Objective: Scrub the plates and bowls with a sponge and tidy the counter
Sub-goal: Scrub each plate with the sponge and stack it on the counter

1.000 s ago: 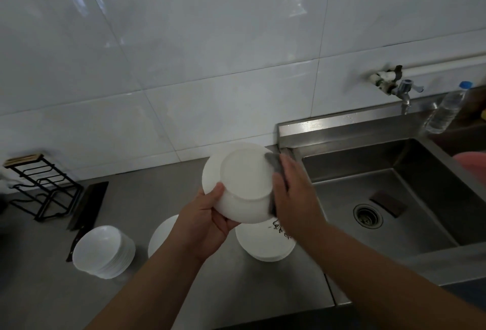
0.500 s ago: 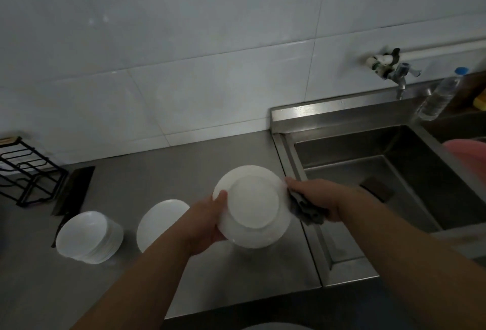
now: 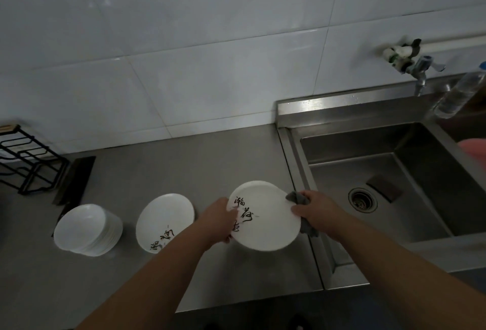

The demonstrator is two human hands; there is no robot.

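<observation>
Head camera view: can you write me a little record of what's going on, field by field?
Place: steel counter beside a sink
Left hand: grips the held plate at its left edge
Right hand: holds a grey sponge at the plate's right rim
Held plate: white, black writing facing up
On the counter: second plate, stack of bowls, black wire rack
In the sink: dark pad near the drain
Tap: no water seen running

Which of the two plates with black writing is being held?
The right plate, by the sink: the left hand grips one edge, the right hand, with a grey sponge, the other. The left plate lies untouched on the counter.
</observation>
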